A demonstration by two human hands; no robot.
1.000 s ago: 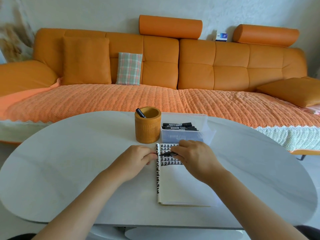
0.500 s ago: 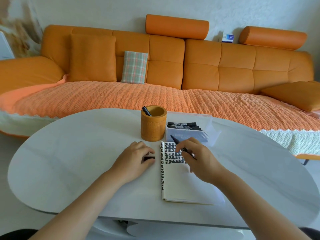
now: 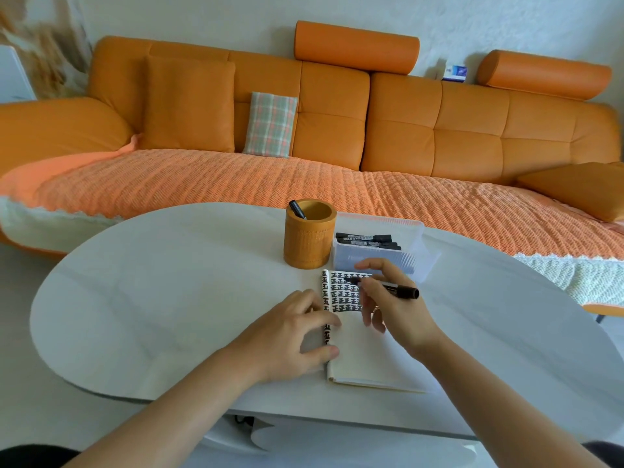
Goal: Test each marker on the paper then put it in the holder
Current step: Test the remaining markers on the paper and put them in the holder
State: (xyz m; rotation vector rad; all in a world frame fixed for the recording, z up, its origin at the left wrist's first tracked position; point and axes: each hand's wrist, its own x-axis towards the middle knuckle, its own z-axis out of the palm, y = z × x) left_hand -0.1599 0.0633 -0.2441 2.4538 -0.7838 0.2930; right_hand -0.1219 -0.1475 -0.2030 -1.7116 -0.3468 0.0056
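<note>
A white paper pad [image 3: 366,352] lies on the table, its top rows filled with black test marks. My right hand [image 3: 396,310] grips an uncapped black marker [image 3: 388,288] with its tip over those marks. My left hand [image 3: 293,336] rests flat on the pad's left edge, fingers spread; the cap is not visible. Behind the pad stands the brown cylindrical holder [image 3: 309,241], one black marker [image 3: 297,209] leaning inside it. Right of the holder, a clear plastic box [image 3: 413,255] contains several black markers [image 3: 368,240].
The white oval table [image 3: 169,298] extends far to the left and right of the pad. An orange sofa [image 3: 337,130] with cushions and a textured cover runs behind the table.
The cap has come off the marker. My right hand turned the marker so its tip points at the paper. My left hand moved onto the pad's left edge, and the cap went out of sight.
</note>
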